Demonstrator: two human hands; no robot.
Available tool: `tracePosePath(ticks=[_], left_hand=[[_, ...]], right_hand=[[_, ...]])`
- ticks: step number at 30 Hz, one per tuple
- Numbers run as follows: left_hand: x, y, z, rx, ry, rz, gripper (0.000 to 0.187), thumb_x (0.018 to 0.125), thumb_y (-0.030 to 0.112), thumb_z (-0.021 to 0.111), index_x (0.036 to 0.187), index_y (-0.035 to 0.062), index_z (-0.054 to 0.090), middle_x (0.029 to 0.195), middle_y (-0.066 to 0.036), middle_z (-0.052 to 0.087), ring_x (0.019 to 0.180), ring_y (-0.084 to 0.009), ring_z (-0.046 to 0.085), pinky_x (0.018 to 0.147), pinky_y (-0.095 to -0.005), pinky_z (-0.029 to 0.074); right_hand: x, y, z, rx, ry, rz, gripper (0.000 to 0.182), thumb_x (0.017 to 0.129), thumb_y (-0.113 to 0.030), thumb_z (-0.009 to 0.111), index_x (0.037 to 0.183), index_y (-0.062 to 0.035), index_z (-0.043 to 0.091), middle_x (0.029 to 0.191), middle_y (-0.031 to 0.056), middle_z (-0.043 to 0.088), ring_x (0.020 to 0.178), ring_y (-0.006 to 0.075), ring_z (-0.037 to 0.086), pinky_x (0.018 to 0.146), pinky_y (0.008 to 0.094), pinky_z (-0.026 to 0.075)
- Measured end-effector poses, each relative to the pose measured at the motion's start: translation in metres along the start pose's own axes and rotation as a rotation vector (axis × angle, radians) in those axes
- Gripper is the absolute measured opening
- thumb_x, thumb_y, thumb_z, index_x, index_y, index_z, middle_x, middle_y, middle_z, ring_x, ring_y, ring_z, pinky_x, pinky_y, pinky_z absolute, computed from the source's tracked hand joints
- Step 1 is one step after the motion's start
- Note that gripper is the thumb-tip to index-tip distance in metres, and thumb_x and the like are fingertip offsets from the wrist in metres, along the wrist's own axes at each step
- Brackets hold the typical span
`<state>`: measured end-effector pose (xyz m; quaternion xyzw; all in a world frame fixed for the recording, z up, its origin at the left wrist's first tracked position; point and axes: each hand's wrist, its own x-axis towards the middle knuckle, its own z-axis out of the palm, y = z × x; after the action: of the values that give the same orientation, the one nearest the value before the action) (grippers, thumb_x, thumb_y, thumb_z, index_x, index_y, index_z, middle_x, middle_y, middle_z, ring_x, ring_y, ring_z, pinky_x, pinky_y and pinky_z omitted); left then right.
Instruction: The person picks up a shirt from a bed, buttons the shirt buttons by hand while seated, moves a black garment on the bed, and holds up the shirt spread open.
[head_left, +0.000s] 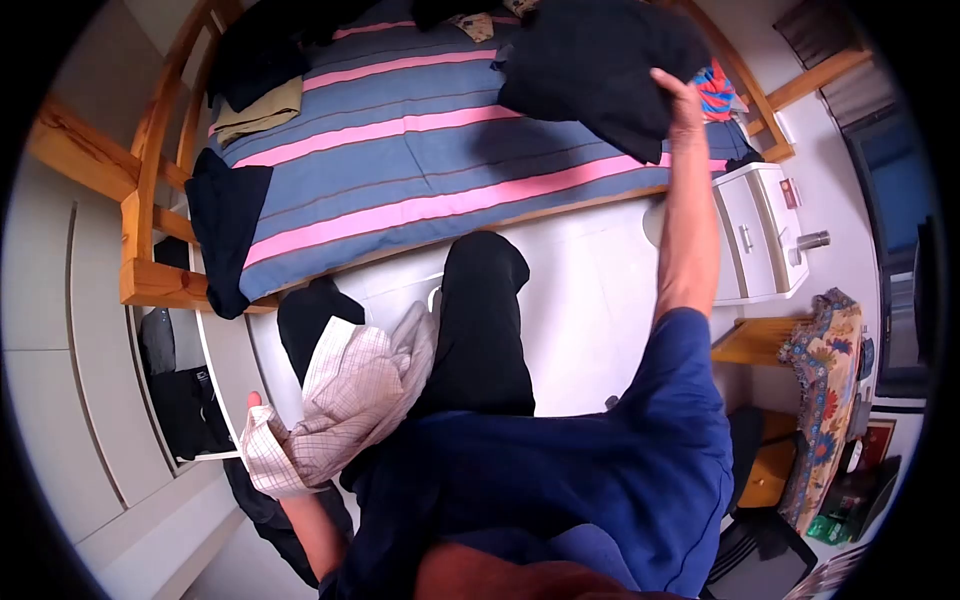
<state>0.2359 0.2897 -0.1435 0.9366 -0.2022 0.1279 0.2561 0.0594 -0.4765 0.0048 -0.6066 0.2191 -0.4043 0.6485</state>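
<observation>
My right hand (680, 98) is stretched out over the far right of the bed and grips a black garment (595, 75) by its right edge. The garment hangs over the striped bedspread (400, 165) and casts a shadow on it. At the lower left, my left hand (262, 440) is mostly covered by a light checked shirt (355, 390). Its thumb sticks up past the cloth, and the shirt is bunched around the hand and spreads toward my knees. The other fingers are hidden under the fabric.
A dark garment (228, 220) hangs over the bed's left corner by the wooden frame (150, 190). Beige and dark clothes (262, 108) lie behind it. An open drawer (225, 365) holds clothes at left. A white cabinet (755, 235) and cloth-covered table (825, 400) stand at right.
</observation>
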Motion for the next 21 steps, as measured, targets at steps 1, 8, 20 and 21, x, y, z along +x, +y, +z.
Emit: tracePosePath(ticks=[1,8,20,21], left_hand=[[0.0,0.002,0.002,-0.094,0.007,-0.061,0.029,0.096,0.028,0.057,0.113,0.0068,0.066,0.067,-0.004,0.055,0.053,-0.0206,0.049,0.049,-0.0333,0.039],[0.047,0.106,-0.023,-0.738,0.061,-1.054,0.038,0.101,0.033,0.057,0.13,0.0083,0.063,0.062,0.005,0.046,0.049,-0.0099,0.039,0.046,-0.0311,0.036],[0.104,0.158,-0.024,-1.806,-0.459,-0.098,0.064,0.094,0.016,0.064,0.15,0.0021,0.035,0.135,-0.015,0.055,0.121,-0.0218,0.058,0.1,-0.0335,0.05],[0.108,0.169,-0.025,-1.813,-0.497,-0.063,0.072,0.089,0.013,0.07,0.15,0.0014,0.033,0.137,-0.015,0.054,0.123,-0.0235,0.057,0.102,-0.035,0.049]], right_hand=[[0.002,-0.008,-0.015,0.023,0.08,-0.063,0.051,0.077,-0.006,0.076,0.124,0.0014,0.059,0.111,0.0125,0.069,0.093,0.0259,0.07,0.086,0.037,0.058],[-0.065,0.105,-0.138,-0.536,0.434,0.708,0.105,0.074,-0.065,0.076,0.153,-0.0105,0.031,0.155,0.0212,0.027,0.132,0.0453,0.042,0.099,0.0519,0.044],[-0.244,0.044,0.206,-0.049,-0.882,0.173,0.06,0.086,-0.024,0.076,0.136,-0.0022,0.053,0.127,0.0101,0.063,0.116,0.0181,0.06,0.101,0.0343,0.045],[-0.254,0.033,0.226,-0.02,-0.964,0.139,0.076,0.081,-0.031,0.081,0.142,-0.0024,0.047,0.133,0.0118,0.059,0.12,0.0202,0.058,0.104,0.0356,0.043]])
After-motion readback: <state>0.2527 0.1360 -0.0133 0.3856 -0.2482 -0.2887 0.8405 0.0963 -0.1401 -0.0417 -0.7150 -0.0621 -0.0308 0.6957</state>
